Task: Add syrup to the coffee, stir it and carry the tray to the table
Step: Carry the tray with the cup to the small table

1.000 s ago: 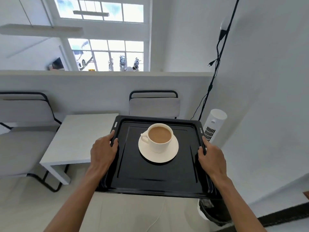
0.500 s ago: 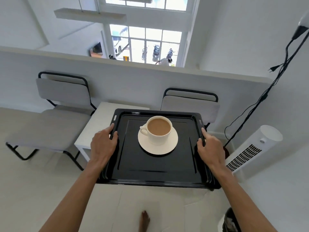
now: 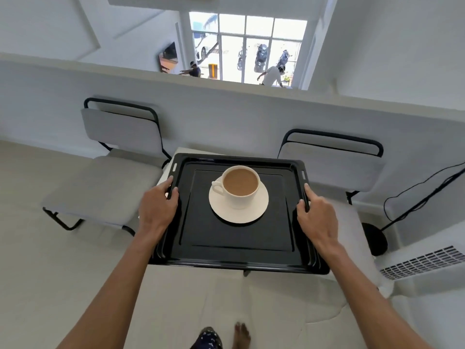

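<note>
White walls, a pale floor and a bright window beyond a low partition frame the spot where a person stands holding a black tray [image 3: 236, 238] level in front of them. Just past it, mostly hidden under the tray, sits a small white table [image 3: 173, 157] flanked by two grey cushioned chairs [image 3: 120, 132] with thin black tube frames. The left hand [image 3: 157, 210] and right hand [image 3: 315, 217] each clamp a side rim, thumbs over the raised lip and fingers curled beneath, out of sight. A white cup [image 3: 239, 187] of milky brown coffee rests on a white saucer [image 3: 239, 212] in the far half of the tray, its handle pointing to the person's left.

The carrying looks nearly done; what seems left is the setting down. Since the coffee stands close to the brim, I'd judge it best to keep both sides at equal height, lower slowly, land the far edge on the tabletop first and then ease the rest flat. The tray is glossy enamelled metal with a stepped border and slots near its far corners, so the smooth glazed saucer could slide on any tilt
</note>
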`<state>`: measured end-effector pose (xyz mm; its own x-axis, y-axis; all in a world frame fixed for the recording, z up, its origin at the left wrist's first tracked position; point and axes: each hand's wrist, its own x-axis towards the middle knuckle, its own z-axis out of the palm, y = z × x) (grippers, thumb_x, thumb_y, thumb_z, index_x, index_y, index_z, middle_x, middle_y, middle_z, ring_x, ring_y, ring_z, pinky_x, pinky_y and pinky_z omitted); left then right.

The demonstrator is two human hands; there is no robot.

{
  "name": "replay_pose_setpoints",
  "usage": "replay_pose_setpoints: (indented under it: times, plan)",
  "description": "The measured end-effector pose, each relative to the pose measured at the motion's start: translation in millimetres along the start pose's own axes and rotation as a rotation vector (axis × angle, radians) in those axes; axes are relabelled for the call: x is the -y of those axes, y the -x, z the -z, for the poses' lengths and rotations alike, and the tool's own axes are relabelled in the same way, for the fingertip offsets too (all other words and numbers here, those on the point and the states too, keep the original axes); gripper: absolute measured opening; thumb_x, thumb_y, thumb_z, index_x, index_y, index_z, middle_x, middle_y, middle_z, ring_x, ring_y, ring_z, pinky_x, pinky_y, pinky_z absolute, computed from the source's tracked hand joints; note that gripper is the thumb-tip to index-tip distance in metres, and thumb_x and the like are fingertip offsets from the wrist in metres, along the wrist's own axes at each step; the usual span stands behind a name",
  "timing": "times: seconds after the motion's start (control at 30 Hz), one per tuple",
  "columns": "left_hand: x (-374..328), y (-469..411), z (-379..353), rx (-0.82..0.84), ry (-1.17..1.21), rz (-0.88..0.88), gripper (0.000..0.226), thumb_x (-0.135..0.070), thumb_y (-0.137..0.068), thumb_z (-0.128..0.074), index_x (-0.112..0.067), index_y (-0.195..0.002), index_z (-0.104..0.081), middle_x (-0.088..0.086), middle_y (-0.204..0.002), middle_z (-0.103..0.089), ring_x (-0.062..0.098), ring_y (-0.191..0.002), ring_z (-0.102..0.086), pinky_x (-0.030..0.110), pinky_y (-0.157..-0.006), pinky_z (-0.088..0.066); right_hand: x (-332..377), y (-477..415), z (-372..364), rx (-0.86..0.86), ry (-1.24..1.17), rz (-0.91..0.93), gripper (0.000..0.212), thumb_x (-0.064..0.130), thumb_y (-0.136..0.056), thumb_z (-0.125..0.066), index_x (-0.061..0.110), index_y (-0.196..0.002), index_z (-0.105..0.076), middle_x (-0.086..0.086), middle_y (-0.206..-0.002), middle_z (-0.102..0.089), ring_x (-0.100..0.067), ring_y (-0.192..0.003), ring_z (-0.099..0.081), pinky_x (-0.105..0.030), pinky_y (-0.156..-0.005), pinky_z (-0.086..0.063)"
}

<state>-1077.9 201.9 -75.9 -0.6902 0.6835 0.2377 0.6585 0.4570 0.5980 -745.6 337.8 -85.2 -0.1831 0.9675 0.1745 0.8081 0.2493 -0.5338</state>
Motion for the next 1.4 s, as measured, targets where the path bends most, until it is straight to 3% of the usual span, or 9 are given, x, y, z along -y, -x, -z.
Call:
replay_pose_setpoints:
  times: [0.33, 0.6, 0.77, 1.03, 1.27, 1.4]
  plan:
    - [36, -96, -20, 0.017, -0.003, 0.019, 0.04, -0.023, -0.097, -0.064, -0.012, -0.136, -0.066, 0.018, -0.105, -0.081, 0.037, -0.092, -0.076, 0.043, -0.083, -0.06, 50, -69, -61, 0.013, 0.006, -0.042, 0.052, 0.017, -0.102, -0.055, 0.012, -0.153, -0.047, -0.017, -0.085, -0.066, -0.03, -0.074, -0.064, -0.041, -0.07, -0.057]
    - [80, -198, -45, 0.072, 0.027, -0.035, 0.04, -0.022, -0.098, -0.063, -0.013, -0.137, -0.064, 0.021, -0.073, -0.076, 0.031, -0.059, -0.062, 0.039, -0.066, -0.056, 98, -119, -118, -0.042, 0.026, -0.097, 0.051, 0.017, -0.102, -0.057, 0.011, -0.153, -0.047, -0.012, -0.073, -0.057, -0.023, -0.059, -0.054, -0.034, -0.058, -0.05]
    - [110, -256, -65, 0.125, 0.057, -0.081, 0.04, -0.021, -0.1, -0.061, -0.011, -0.138, -0.063, 0.001, -0.055, -0.054, 0.023, -0.051, -0.052, 0.032, -0.059, -0.047, 121, -144, -165, -0.071, 0.015, -0.15, 0.052, 0.017, -0.102, -0.056, 0.012, -0.153, -0.047, -0.014, -0.075, -0.058, -0.028, -0.063, -0.057, -0.036, -0.06, -0.052]
    - [159, -330, -102, 0.165, 0.021, -0.102, 0.042, -0.022, -0.101, -0.059, -0.012, -0.141, -0.06, 0.01, -0.056, -0.056, 0.025, -0.052, -0.052, 0.033, -0.054, -0.043, 144, -191, -251, -0.069, -0.023, -0.191, 0.052, 0.015, -0.102, -0.056, 0.011, -0.153, -0.047, -0.015, -0.077, -0.058, -0.027, -0.065, -0.055, -0.036, -0.064, -0.05]
    - [196, -369, -155, 0.153, 0.033, -0.075, 0.042, -0.025, -0.101, -0.06, -0.012, -0.141, -0.061, 0.014, -0.066, -0.068, 0.028, -0.059, -0.061, 0.04, -0.061, -0.056, 136, -232, -315, -0.06, -0.047, -0.211, 0.052, 0.017, -0.102, -0.056, 0.014, -0.154, -0.047, -0.011, -0.082, -0.055, -0.025, -0.067, -0.054, -0.037, -0.066, -0.052]
    - [215, -380, -191, 0.14, 0.019, -0.063, 0.041, -0.024, -0.099, -0.063, -0.012, -0.138, -0.064, 0.007, -0.062, -0.063, 0.022, -0.056, -0.056, 0.033, -0.056, -0.046, 121, -245, -350, -0.052, -0.034, -0.219, 0.052, 0.017, -0.103, -0.056, 0.016, -0.154, -0.046, -0.01, -0.08, -0.054, -0.023, -0.067, -0.052, -0.034, -0.065, -0.047]
